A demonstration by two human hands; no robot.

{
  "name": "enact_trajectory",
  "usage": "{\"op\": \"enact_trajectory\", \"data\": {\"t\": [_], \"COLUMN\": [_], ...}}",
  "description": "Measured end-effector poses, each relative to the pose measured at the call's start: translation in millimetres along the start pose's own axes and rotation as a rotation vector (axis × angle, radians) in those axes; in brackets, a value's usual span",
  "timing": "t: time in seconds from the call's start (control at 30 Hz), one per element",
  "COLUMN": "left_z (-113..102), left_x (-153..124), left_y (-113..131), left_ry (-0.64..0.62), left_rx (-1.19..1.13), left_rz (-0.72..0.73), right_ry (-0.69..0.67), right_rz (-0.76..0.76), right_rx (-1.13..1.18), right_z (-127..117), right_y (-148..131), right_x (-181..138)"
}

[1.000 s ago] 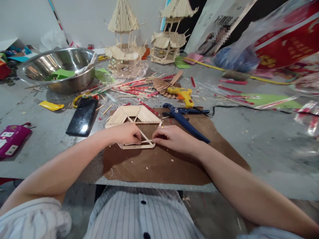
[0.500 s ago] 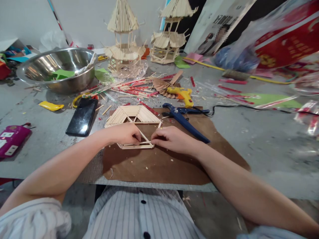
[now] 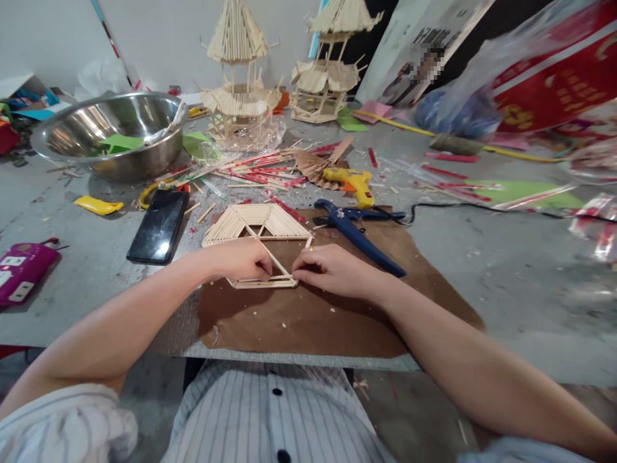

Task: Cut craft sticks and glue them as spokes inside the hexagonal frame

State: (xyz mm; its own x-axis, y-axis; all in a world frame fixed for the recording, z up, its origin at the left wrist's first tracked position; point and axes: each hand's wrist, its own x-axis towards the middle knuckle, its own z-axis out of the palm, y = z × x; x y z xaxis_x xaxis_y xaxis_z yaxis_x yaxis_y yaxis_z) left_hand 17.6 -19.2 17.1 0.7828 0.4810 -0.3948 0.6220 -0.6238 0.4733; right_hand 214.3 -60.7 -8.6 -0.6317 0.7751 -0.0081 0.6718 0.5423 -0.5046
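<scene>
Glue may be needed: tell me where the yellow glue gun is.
In the head view, the yellow glue gun lies on the table just beyond the brown mat, right of centre, behind the blue tool and beside a fan of sticks.

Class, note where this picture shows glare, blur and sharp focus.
Head view: glare on the steel bowl and phone screen; plastic wrappers at far right smear; left hand and right hand on the stick frame are sharp.
</scene>
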Motion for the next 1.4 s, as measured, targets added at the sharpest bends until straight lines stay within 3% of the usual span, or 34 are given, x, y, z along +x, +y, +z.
{"op": "enact_trajectory", "data": {"t": [1.4], "left_z": [-1.9], "left_x": [-2.4], "left_y": [5.4], "left_ry": [-0.035], "left_rx": [0.005], "left_rz": [-0.021], "right_ry": [0.006], "right_rz": [0.005], "right_rx": [-0.136], "right_z": [2.6], "right_y": [-7.3], "right_x": [-3.6]}}
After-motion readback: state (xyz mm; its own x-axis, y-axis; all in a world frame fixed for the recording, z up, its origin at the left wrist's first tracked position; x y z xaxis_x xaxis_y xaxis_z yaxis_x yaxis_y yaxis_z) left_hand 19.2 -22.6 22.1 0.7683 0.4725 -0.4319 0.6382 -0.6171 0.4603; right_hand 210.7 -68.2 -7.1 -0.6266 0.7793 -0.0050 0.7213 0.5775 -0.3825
